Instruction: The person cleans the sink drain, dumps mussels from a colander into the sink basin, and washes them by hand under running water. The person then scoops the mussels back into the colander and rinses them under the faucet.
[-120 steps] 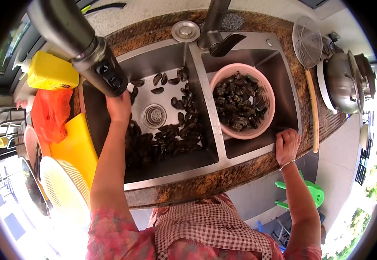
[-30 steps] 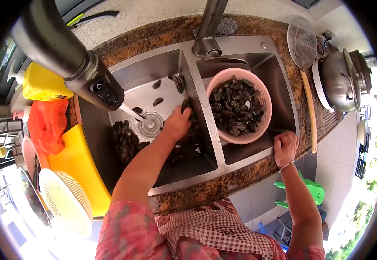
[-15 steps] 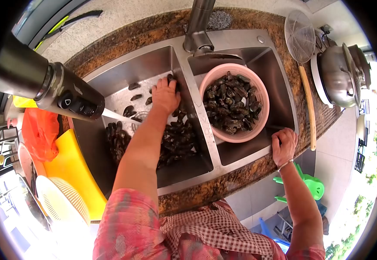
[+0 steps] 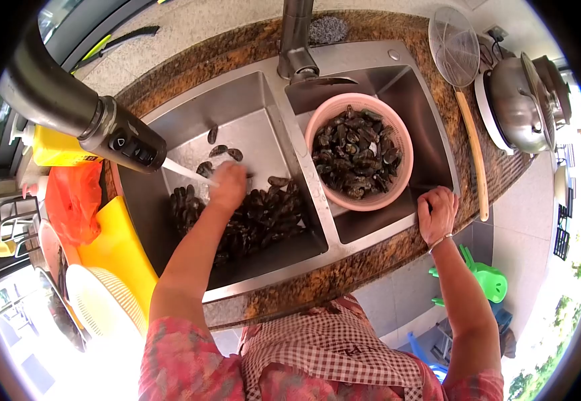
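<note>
My left hand (image 4: 228,185) is in the left sink basin (image 4: 257,110), beside a stream of water (image 4: 187,172) from the black faucet head (image 4: 130,144). Motion blurs its fingers, so any hold is unclear. Dark mussels (image 4: 270,217) are heaped below and around it, with several loose mussels (image 4: 218,151) just beyond. In the right basin stands a pink colander (image 4: 407,144) filled with more mussels (image 4: 356,150). My right hand (image 4: 437,215) rests at the right basin's front corner, fingers curled over the sink edge (image 4: 397,232).
A second faucet (image 4: 297,50) rises behind the divider. On the right lie a long-handled wire skimmer (image 4: 472,147) and a metal pot (image 4: 517,100). Left of the sink are a yellow board (image 4: 120,244), a red plastic bag (image 4: 73,200) and a pale basket (image 4: 103,294).
My left hand has drawn back from near the divider, moving left and toward me beside the water stream. Some loose mussels have shifted. My right hand stays at the sink edge.
</note>
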### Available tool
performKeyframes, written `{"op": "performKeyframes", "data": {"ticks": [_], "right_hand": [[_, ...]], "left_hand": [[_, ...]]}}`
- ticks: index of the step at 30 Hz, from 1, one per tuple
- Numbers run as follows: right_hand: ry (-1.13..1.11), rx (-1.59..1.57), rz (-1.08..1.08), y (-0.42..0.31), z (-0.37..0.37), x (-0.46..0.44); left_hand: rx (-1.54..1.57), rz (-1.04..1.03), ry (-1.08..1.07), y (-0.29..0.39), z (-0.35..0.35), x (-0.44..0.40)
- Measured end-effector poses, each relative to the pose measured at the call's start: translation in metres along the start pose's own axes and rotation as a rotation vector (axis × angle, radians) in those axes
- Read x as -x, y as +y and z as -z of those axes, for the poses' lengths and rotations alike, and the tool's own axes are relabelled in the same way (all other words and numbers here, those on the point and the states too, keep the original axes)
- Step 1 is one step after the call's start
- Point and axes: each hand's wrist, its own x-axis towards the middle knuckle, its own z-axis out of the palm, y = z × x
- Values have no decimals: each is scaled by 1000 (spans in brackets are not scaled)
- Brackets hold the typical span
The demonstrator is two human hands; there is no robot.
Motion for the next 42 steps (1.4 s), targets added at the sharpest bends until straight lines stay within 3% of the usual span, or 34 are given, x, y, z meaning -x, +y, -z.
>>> {"op": "performKeyframes", "data": {"ticks": [2, 5, 8, 11, 14, 18, 22, 25, 29, 32, 35, 38, 40, 42], "right_hand": [[-7, 1, -5, 0, 2, -1], [-19, 2, -10, -2, 4, -1], [-22, 5, -15, -2, 3, 0], [-14, 5, -13, -2, 2, -2], [-9, -2, -10, -1, 2, -2], [-19, -1, -13, -1, 3, -1], [-25, 21, -8, -1, 3, -1], [-28, 19, -6, -2, 4, -1], [-34, -1, 6, 1, 2, -1], [-20, -4, 10, 4, -1, -1], [-18, 16, -2, 3, -1, 0], [-6, -6, 7, 3, -2, 1], [-5, -16, 4, 3, 0, 0], [-11, -18, -4, 1, 2, 1]], "left_hand": [[89, -338, 147, 36, -13, -5], [23, -319, -134, 69, -32, 1], [-77, 40, -407, 80, -24, -7], [-45, 150, -381, 67, -5, -1], [-106, -35, -218, 37, -7, 15], [13, -5, -30, 51, -18, 19], [-204, 76, -218, 72, -24, 4], [-206, -101, 5, 78, -13, 7], [-174, -290, -298, 59, -36, -9], [-109, -83, -338, 57, -42, -3], [-160, -47, -447, 60, -8, 4], [-288, 157, -112, 26, 8, 12], [-348, 155, -241, -69, -13, 1], [-374, 424, -77, -37, 28, 29]]}}
